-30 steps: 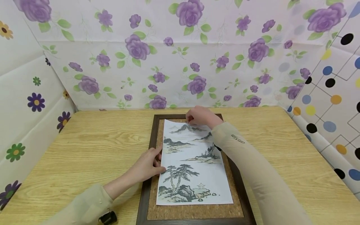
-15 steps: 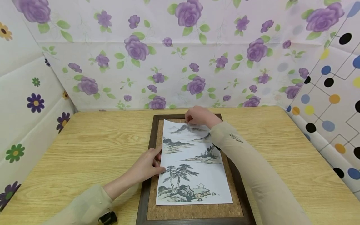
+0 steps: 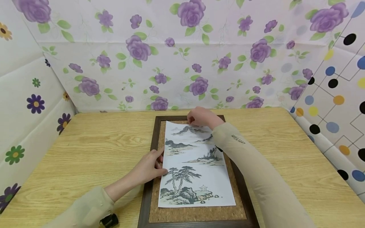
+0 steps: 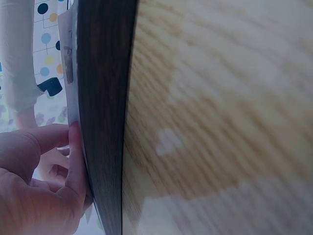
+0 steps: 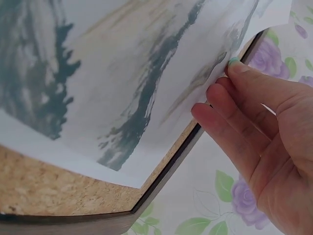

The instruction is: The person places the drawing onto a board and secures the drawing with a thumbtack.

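A sheet of paper (image 3: 189, 152) printed with a landscape of mountains and pine trees lies on a framed cork board (image 3: 196, 217). At the sheet's left edge my left hand (image 3: 149, 166) pinches the paper, its thumb on top and its other fingers partly hidden. Beyond it, my right hand (image 3: 203, 117) is at the top edge of the sheet. In the right wrist view, its thumb and index finger pinch a small teal push pin (image 5: 234, 60) against the paper, mostly covered by the fingertips.
The board's dark brown frame (image 3: 151, 190) lies on a wood-grain table (image 3: 94, 152). A purple-flowered sheet (image 3: 171, 63) hangs behind, with a dotted sheet (image 3: 336, 126) on the right. The right sleeve (image 3: 256, 171) reaches over the board's right side.
Both hands keep almost the same places on the sheet. Only a very slight shift of the whole view shows.
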A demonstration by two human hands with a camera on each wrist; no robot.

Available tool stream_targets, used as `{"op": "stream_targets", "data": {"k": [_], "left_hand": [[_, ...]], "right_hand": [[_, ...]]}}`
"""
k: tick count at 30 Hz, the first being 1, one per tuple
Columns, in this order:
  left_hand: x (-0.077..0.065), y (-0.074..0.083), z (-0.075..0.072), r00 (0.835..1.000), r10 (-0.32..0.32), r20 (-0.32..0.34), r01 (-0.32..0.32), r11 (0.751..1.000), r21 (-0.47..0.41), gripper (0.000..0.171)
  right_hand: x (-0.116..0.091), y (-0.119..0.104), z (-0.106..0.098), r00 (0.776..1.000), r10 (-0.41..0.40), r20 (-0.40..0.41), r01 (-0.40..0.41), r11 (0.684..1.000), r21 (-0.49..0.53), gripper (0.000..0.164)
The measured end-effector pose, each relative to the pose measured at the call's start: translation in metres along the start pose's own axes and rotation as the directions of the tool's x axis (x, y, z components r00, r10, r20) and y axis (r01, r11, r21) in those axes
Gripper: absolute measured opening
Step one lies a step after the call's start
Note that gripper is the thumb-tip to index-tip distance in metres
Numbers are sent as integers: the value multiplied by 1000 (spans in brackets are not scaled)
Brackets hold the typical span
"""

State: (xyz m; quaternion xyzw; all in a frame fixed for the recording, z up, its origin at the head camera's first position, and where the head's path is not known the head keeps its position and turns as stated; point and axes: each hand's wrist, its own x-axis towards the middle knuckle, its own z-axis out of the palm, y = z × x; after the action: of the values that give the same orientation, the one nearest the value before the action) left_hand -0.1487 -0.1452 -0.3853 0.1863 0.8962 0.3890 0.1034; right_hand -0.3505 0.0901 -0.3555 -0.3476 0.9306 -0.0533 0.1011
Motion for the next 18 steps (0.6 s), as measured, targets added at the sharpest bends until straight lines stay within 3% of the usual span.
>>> {"op": "stream_targets", "data": {"k": [12, 18], "left_hand": [[0, -2, 1, 1000, -9, 1, 9, 1000, 0, 84], [1, -2, 1, 1000, -17, 0, 17, 1000, 3, 84]], "right_hand": [[3, -3, 1, 999, 42, 10, -42, 999, -5, 13], [3, -7, -2, 991, 129, 37, -132, 989, 73, 11]]}}
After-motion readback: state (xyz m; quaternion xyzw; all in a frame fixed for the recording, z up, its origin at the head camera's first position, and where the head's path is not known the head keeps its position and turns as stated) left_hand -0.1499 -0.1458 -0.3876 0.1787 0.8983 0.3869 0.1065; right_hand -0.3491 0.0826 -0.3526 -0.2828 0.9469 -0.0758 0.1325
